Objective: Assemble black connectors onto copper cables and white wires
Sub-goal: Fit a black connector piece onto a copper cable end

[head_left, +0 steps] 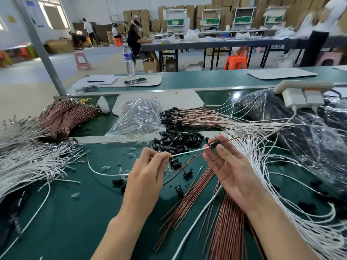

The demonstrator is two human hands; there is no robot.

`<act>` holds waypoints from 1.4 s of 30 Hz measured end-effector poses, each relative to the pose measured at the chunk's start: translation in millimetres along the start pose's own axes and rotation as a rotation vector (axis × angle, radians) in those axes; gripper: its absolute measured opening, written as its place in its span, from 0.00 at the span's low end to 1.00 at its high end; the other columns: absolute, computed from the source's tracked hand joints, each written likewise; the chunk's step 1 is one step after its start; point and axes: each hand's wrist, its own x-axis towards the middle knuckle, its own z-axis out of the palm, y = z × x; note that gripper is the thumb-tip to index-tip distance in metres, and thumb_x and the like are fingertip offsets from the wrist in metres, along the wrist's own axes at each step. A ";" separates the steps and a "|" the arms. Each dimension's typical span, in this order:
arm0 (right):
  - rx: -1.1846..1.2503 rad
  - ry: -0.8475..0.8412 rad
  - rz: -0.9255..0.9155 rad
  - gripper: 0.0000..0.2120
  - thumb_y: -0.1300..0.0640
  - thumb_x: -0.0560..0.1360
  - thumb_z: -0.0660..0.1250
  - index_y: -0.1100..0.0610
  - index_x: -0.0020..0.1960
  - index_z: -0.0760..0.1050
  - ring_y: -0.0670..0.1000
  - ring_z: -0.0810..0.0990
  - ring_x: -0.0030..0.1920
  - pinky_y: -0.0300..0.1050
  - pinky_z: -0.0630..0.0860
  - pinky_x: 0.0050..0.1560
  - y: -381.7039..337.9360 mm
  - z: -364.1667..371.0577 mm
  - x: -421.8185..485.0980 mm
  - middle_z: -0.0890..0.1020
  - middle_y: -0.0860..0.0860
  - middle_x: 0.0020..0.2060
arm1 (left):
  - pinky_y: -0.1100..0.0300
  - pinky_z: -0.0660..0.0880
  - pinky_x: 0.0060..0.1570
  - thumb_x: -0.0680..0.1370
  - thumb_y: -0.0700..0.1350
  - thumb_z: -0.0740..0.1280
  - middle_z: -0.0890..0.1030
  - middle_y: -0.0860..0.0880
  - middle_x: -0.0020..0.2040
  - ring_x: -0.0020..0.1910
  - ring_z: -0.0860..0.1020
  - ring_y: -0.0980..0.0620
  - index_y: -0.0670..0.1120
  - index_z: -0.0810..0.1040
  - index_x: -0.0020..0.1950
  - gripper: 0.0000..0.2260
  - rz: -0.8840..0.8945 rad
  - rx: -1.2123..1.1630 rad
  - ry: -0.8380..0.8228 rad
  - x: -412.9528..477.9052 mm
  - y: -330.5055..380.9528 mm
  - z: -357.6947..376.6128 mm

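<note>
Head-down view over a green tabletop [75, 212] crowded with wiring parts. Left hand [148, 173] at centre, grip clamped in a fingertip pinch on a thin white wire [187, 152], held nearly level above the tabletop. Right hand [232, 169] just beside it, palm up, grip closed between thumb and fingertip on a small black connector [214, 144], other fingers loosely spread. White wire's far end meeting the connector's near mouth; cannot tell whether seated inside. From the connector's far side, a thin copper cable [236, 137] trailing up and to the right.

Handling, as a judgement: connector light, rigid, smooth glossy plastic, barrel-shaped, apt to roll or slip; best taken across its body, leaving both ends free. White wire limp along its length yet stiff enough close to the tip; best pinched near the end to avoid buckling on the push. Copper cable thin and springy, holding a slight curve; metal tips small and probably easy to bend.

Around the hands: heap of loose black connectors [176, 139] just beyond the fingers; straight bundle of copper cables [225, 212] lying beside the right wrist; tangled white wires [251, 147] sweeping off to the right; capped cables [187, 117] fanned out behind the heap; crinkled clear plastic bag [139, 117] next to them.
</note>
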 end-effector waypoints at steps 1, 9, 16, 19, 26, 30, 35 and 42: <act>-0.010 -0.004 -0.001 0.12 0.64 0.78 0.66 0.54 0.56 0.84 0.54 0.85 0.56 0.46 0.82 0.54 0.1 -0.8 -0.1 0.85 0.55 0.56 | 0.53 0.77 0.36 0.82 0.43 0.66 0.74 0.52 0.50 0.38 0.75 0.52 0.45 0.81 0.60 0.09 -0.001 0.005 0.005 0.0 0.3 -0.3; -0.044 0.027 -0.007 0.12 0.64 0.76 0.67 0.54 0.55 0.85 0.55 0.85 0.56 0.47 0.83 0.53 0.0 0.6 -0.2 0.85 0.56 0.57 | 0.52 0.77 0.34 0.82 0.43 0.66 0.74 0.51 0.48 0.36 0.74 0.52 0.44 0.82 0.60 0.10 0.012 0.024 0.034 0.9 1.2 -1.4; -0.021 0.036 0.012 0.13 0.66 0.76 0.67 0.55 0.55 0.85 0.56 0.85 0.56 0.46 0.82 0.53 3.7 3.5 -1.5 0.84 0.58 0.59 | 0.59 0.75 0.36 0.82 0.44 0.65 0.72 0.54 0.49 0.37 0.73 0.55 0.46 0.82 0.60 0.09 0.007 -0.048 0.040 -0.1 2.8 0.5; -0.002 0.031 0.026 0.13 0.66 0.76 0.67 0.55 0.56 0.85 0.57 0.85 0.57 0.46 0.83 0.53 6.6 5.3 -1.6 0.84 0.59 0.60 | 0.66 0.72 0.38 0.82 0.46 0.65 0.72 0.55 0.48 0.39 0.75 0.55 0.47 0.82 0.60 0.09 -0.050 -0.119 0.076 -0.2 5.4 3.4; -0.003 -0.002 0.120 0.15 0.68 0.75 0.67 0.60 0.59 0.83 0.59 0.85 0.56 0.47 0.84 0.51 18.2 14.6 -4.4 0.83 0.62 0.60 | 0.59 0.77 0.44 0.82 0.49 0.64 0.74 0.57 0.49 0.46 0.77 0.55 0.49 0.81 0.59 0.09 -0.040 -0.189 0.012 -2.8 10.6 9.1; -0.143 -0.012 0.131 0.11 0.65 0.73 0.70 0.58 0.53 0.85 0.59 0.85 0.56 0.45 0.83 0.50 28.0 21.6 -7.4 0.84 0.62 0.57 | 0.64 0.76 0.45 0.82 0.48 0.65 0.73 0.57 0.52 0.48 0.77 0.57 0.49 0.81 0.57 0.08 -0.008 -0.147 0.081 -3.7 17.0 13.0; -0.257 0.012 0.095 0.12 0.61 0.70 0.73 0.55 0.53 0.86 0.54 0.86 0.50 0.38 0.82 0.46 31.6 21.0 -7.5 0.86 0.57 0.49 | 0.58 0.76 0.45 0.83 0.51 0.62 0.78 0.60 0.51 0.45 0.77 0.56 0.55 0.75 0.59 0.06 -0.012 -0.076 0.022 -9.0 19.0 15.3; -0.293 -0.042 0.121 0.13 0.54 0.71 0.75 0.56 0.54 0.86 0.51 0.86 0.50 0.38 0.81 0.48 34.2 20.8 -7.6 0.87 0.57 0.50 | 0.62 0.72 0.46 0.85 0.55 0.58 0.74 0.60 0.50 0.44 0.71 0.56 0.54 0.77 0.65 0.13 0.010 0.018 -0.049 -9.6 20.4 16.4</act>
